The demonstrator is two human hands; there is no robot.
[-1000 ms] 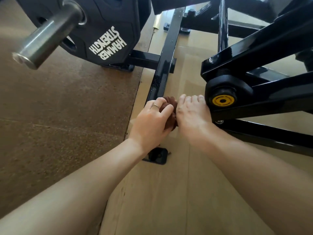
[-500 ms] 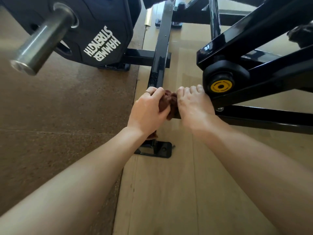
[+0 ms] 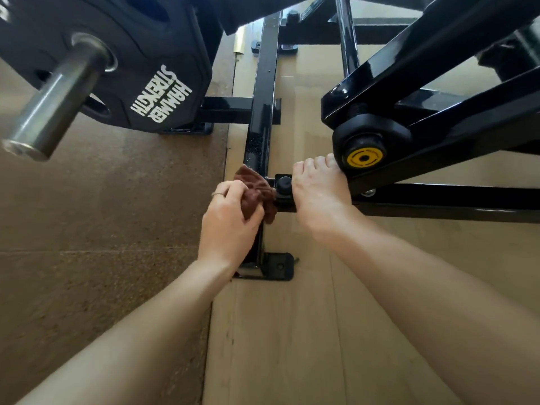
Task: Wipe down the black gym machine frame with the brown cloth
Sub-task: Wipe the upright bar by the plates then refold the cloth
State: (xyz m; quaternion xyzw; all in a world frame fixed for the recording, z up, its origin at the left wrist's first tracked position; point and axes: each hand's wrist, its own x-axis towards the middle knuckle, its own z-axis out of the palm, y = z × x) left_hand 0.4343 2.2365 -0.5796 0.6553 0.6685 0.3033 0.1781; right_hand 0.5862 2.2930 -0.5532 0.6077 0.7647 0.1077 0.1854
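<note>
The black gym machine frame (image 3: 264, 92) has a low floor rail running away from me and a cross rail (image 3: 438, 198) leading right. My left hand (image 3: 229, 220) grips the bunched brown cloth (image 3: 257, 191) and holds it against the floor rail near the joint. A ring shows on one finger. My right hand (image 3: 318, 194) rests on the cross rail beside a black rubber bumper (image 3: 284, 182), its fingers laid over the rail below the pivot with the yellow cap (image 3: 363, 157). Its fingertips are hidden behind the rail.
A black Hammer Strength weight plate (image 3: 140, 68) on a steel sleeve (image 3: 55, 109) hangs at the upper left. Angled black arms (image 3: 423, 77) cross the upper right. The frame's foot plate (image 3: 277, 266) sits on light wooden boards; brown speckled rubber flooring lies to the left.
My left hand and the cloth have shifted left, away from my right hand, uncovering the rubber bumper between them. My right hand has stayed on the cross rail.
</note>
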